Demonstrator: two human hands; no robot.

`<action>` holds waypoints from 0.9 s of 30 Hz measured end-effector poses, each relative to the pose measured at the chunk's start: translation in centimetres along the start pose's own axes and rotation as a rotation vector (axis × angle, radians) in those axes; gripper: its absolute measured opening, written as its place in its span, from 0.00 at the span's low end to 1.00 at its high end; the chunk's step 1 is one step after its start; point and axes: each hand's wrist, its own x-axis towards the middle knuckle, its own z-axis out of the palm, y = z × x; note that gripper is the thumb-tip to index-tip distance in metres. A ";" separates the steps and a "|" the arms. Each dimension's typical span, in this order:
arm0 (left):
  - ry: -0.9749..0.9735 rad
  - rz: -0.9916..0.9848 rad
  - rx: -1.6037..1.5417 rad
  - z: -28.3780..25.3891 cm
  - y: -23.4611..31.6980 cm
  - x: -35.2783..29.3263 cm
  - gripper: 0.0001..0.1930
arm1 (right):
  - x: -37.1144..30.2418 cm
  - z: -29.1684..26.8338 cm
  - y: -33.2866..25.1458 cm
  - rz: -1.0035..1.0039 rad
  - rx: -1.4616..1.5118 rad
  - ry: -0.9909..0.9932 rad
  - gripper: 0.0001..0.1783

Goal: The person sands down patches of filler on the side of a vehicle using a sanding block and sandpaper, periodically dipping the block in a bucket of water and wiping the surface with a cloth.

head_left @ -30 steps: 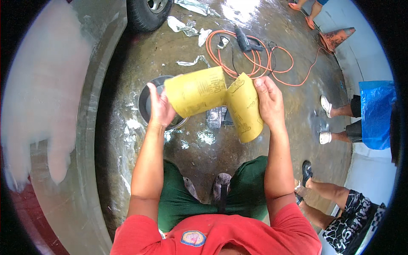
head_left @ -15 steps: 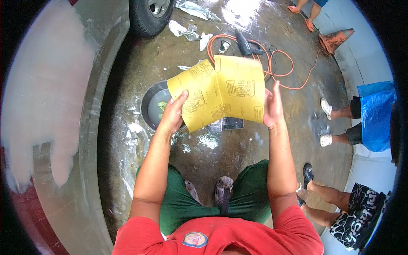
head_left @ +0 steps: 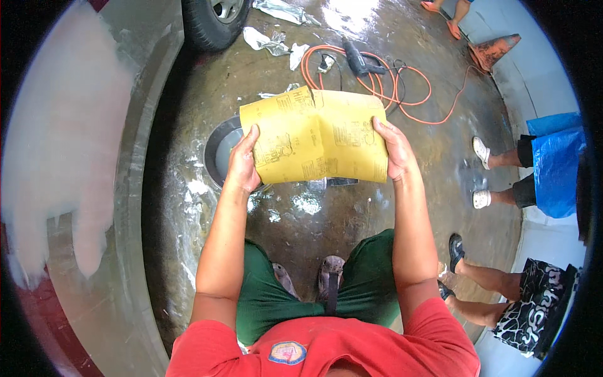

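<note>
A yellow sandpaper sheet [head_left: 286,141], printed on the side that shows, is stretched between my two hands above the wet floor. It bends along a middle crease, with a short tear at its top edge. My left hand [head_left: 244,163] pinches the left edge, thumb in front and fingers hidden behind. Around the right edge my right hand [head_left: 398,151] is closed, its thumb lying on the printed face. Partly hidden behind the sheet and my left hand stands a dark round basin [head_left: 212,154] of cloudy water. A dark flat block [head_left: 342,181] peeks out below the sheet.
On the left is a car body panel [head_left: 75,144] with a pale patch, and a wheel [head_left: 217,25] beyond. A heat gun-like tool [head_left: 355,60], a coiled orange cord [head_left: 418,94] and crumpled sheeting [head_left: 267,43] lie ahead. At right are a traffic cone [head_left: 495,51] and people's legs [head_left: 496,163].
The sheet's two halves have come closer to level, and the gap at the tear has narrowed. My right thumb has moved onto the printed face.
</note>
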 end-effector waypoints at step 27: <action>0.306 0.321 -0.038 -4.4 4.4 0.5 0.25 | 1.8 -11.7 -0.9 -0.124 -0.217 0.405 0.23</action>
